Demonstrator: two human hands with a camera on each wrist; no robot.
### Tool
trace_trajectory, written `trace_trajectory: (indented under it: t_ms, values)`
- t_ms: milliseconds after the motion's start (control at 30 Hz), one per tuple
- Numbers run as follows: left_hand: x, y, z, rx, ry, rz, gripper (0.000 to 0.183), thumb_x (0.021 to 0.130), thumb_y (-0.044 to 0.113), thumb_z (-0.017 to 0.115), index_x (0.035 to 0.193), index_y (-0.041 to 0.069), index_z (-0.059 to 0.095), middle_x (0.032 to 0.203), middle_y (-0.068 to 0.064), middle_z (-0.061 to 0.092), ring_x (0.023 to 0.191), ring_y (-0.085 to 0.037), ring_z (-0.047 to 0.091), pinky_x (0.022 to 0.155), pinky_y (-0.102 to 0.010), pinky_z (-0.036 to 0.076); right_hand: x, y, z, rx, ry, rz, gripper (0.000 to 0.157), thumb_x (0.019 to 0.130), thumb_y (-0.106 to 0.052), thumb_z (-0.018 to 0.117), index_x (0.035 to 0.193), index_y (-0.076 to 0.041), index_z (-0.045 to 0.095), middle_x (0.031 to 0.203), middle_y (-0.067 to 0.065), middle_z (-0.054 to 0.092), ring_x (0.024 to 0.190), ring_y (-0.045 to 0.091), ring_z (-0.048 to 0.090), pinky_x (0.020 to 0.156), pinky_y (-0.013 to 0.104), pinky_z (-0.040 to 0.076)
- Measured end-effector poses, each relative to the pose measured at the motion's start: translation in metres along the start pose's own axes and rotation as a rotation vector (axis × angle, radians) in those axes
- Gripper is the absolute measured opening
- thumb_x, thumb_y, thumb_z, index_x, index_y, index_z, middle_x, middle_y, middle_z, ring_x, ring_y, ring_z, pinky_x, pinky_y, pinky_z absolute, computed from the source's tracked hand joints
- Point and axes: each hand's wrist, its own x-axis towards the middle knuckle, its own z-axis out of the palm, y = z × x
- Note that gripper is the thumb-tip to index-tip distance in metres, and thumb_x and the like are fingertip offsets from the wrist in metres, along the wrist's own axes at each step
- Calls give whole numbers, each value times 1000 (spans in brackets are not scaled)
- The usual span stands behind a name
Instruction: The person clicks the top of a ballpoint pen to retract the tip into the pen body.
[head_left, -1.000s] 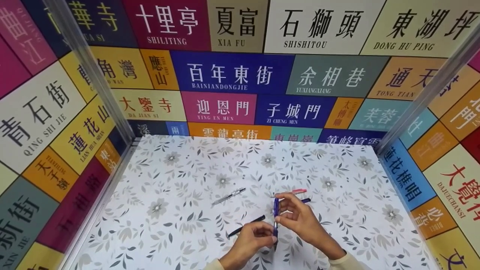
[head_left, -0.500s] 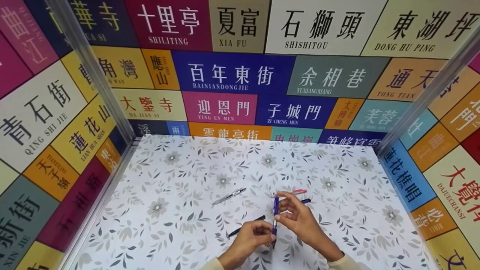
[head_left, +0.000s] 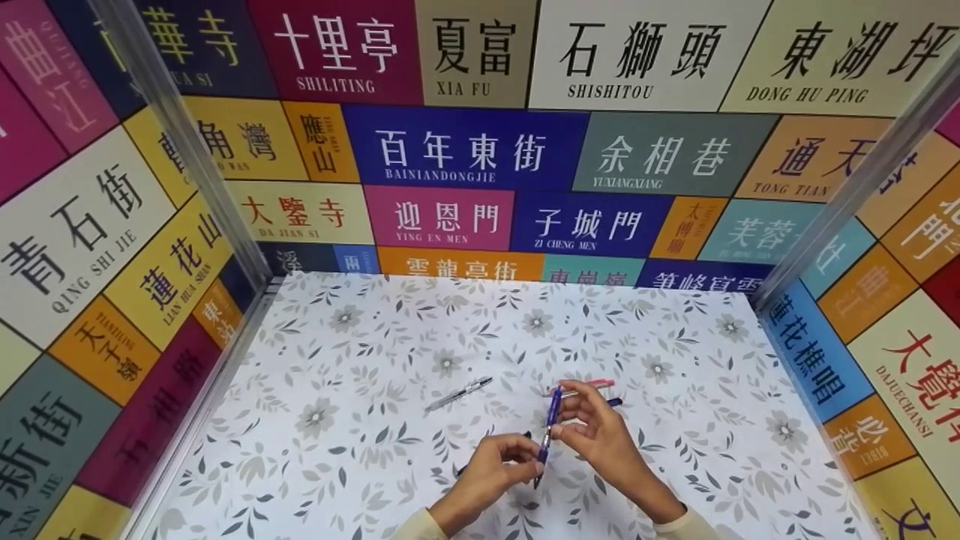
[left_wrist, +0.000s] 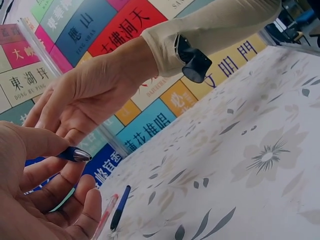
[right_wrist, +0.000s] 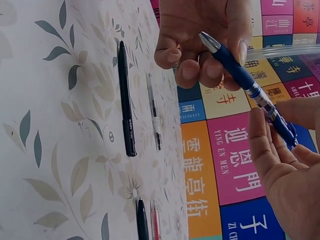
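A blue retractable pen [head_left: 553, 412] with a silver tip is held above the table between both hands. My left hand [head_left: 491, 472] pinches its lower, tip end between thumb and fingers; the right wrist view shows the left thumb lying along the blue pen's barrel [right_wrist: 234, 67]. My right hand [head_left: 604, 442] holds the upper end, with thumb and fingers around the clip part. In the left wrist view the silver tip [left_wrist: 81, 155] pokes out past the left thumb. Beneath the left hand lies a black pen [right_wrist: 126, 100], mostly hidden in the head view.
On the white flowered tabletop [head_left: 375, 450], a clear pen [head_left: 459, 394] lies left of the hands. Behind the right hand lie a pink pen [head_left: 600, 383] and a dark blue pen [head_left: 615, 402], both partly hidden. Walls with coloured sign panels [head_left: 465, 146] enclose the table.
The blue pen has tilted, its tip end swinging slightly left and its top slightly right. The left hand has shifted a little up and left, covering more of the black pen.
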Motion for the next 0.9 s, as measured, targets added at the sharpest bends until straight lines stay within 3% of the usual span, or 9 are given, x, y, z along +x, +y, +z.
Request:
trace_trajectory:
  t_ms: [333, 600, 900]
  values:
    - [2, 0, -10, 63, 26, 28, 15, 89, 0, 78, 104, -2, 80, 88, 0, 75, 80, -8, 66, 68, -20, 51, -2, 5, -3, 21, 30, -20, 59, 98, 10, 74, 151, 9, 49, 115, 31, 70, 108, 21, 74, 85, 37, 66]
    - [3, -4, -17, 79, 86, 32, 15, 88, -7, 76, 102, -3, 80, 90, -3, 75, 81, -10, 65, 71, -20, 51, -3, 6, -3, 11, 52, 19, 59, 98, 9, 75, 152, 7, 51, 115, 31, 68, 105, 29, 74, 85, 35, 66]
    - [3, -8, -26, 107, 149, 35, 14, 87, 1, 80, 101, -1, 80, 88, 2, 72, 83, -10, 65, 75, -20, 52, -5, 10, -2, 12, 46, 30, 57, 100, 7, 74, 151, 9, 49, 115, 40, 65, 101, 24, 75, 83, 34, 65]
